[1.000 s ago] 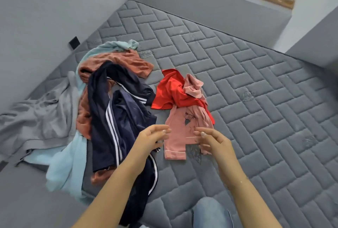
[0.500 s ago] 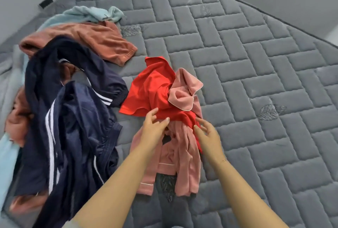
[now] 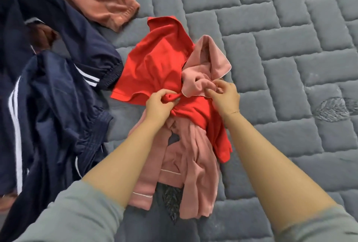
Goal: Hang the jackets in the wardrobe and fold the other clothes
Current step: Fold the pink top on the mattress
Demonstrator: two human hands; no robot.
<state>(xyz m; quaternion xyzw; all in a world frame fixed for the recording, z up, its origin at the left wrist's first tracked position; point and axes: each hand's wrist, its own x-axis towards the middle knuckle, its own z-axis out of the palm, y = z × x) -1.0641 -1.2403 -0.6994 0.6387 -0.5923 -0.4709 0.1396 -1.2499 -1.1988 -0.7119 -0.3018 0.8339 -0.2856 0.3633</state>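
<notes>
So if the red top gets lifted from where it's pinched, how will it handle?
The red top is bunched and creased under the left hand, so it should lift limp and drape. It lies tangled across the pink garment, which the right hand pinches, so that may drag along.

single head view, looking steeply down, close over hands and clothes on mattress (image 3: 290, 47).

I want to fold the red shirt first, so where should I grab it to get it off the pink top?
Grip the red shirt at its free hem edge on the left, coming in from the jacket side. That part lies flat and clear on the mattress, while its middle is bunched across the pink top, where the left hand pinches it. Lifting leftward should probably slide it free.
</notes>
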